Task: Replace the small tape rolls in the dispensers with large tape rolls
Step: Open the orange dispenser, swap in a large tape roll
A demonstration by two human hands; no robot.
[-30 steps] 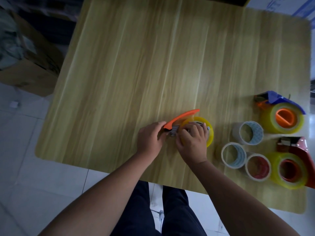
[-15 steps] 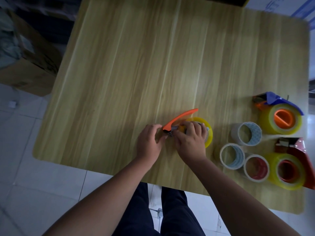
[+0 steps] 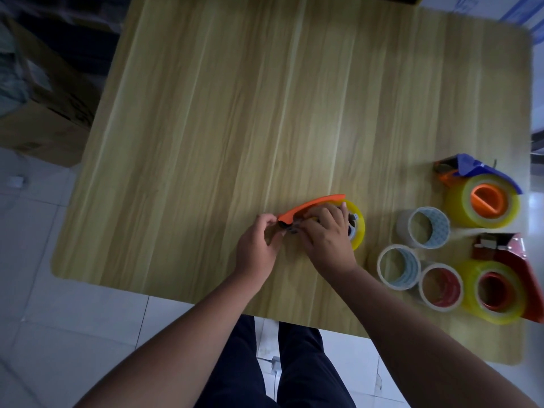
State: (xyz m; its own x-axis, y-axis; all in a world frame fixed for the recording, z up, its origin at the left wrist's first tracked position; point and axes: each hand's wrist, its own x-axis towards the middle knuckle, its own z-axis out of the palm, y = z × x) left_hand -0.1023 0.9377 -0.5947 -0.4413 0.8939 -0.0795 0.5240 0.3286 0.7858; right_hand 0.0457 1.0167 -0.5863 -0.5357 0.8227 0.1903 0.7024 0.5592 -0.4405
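An orange dispenser [image 3: 312,207] lies on the wooden table [image 3: 235,113] near its front edge, with a large yellow tape roll [image 3: 358,228] mounted in it. My right hand [image 3: 326,237] lies over the roll and the dispenser body, fingers curled on them. My left hand [image 3: 259,245] pinches the dispenser's cutter end at its left tip. A blue dispenser [image 3: 477,169] with a large yellow roll [image 3: 482,201] and a red dispenser [image 3: 512,260] with a large yellow roll [image 3: 494,293] lie at the right.
Three small rolls stand between the dispensers: one clear [image 3: 424,228], one pale blue [image 3: 399,267], one with a red core [image 3: 440,287]. Cardboard boxes [image 3: 44,113] sit on the floor left of the table. My legs are below the front edge.
My left hand's fingers have closed in on the dispenser's cutter end, and my right hand has shifted slightly left over the roll. The other dispensers and rolls have not moved.
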